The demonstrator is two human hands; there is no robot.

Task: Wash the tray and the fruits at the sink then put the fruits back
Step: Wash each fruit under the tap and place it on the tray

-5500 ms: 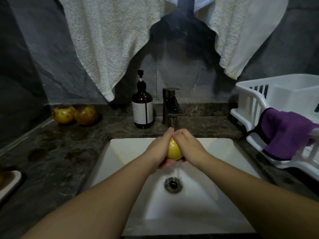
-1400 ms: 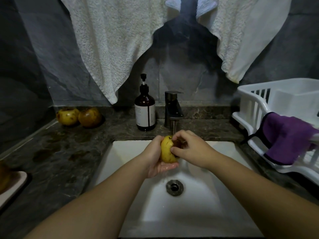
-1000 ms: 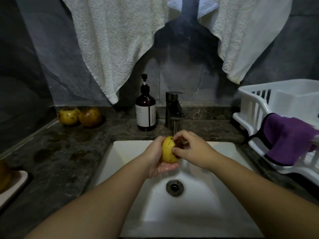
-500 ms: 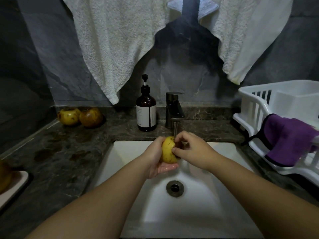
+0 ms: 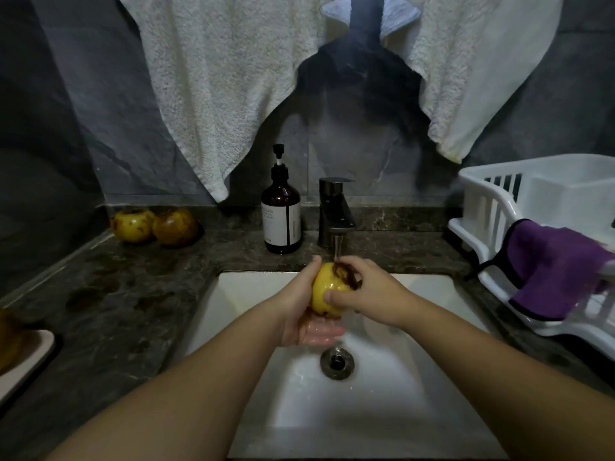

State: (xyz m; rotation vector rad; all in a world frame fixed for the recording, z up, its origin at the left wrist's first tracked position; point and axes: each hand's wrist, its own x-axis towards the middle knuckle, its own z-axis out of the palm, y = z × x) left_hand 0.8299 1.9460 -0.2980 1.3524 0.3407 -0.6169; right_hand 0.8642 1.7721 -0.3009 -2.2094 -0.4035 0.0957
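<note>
Over the white sink (image 5: 416,294) I hold a yellow apple (image 5: 327,289) with a brown blotch under the running tap (image 5: 336,214). My left hand (image 5: 304,307) cups it from the left and below. My right hand (image 5: 366,294) grips it from the right, thumb pressed on its front and fingers over the brown patch. Two more blotched apples (image 5: 133,224) (image 5: 174,226) lie on the back left of the counter. The tray (image 5: 26,361) shows at the left edge, with a piece of fruit (image 5: 8,341) on it, partly cut off.
A brown pump bottle (image 5: 281,214) stands left of the tap. A white dish rack (image 5: 532,211) with a purple cloth (image 5: 559,271) draped over it fills the right counter. White towels (image 5: 216,78) hang above. The dark counter (image 5: 133,311) is wet-spotted.
The apple has been turned between my hands under the water, and my right thumb has slid down onto its front. Both hands stay in the same place over the drain.
</note>
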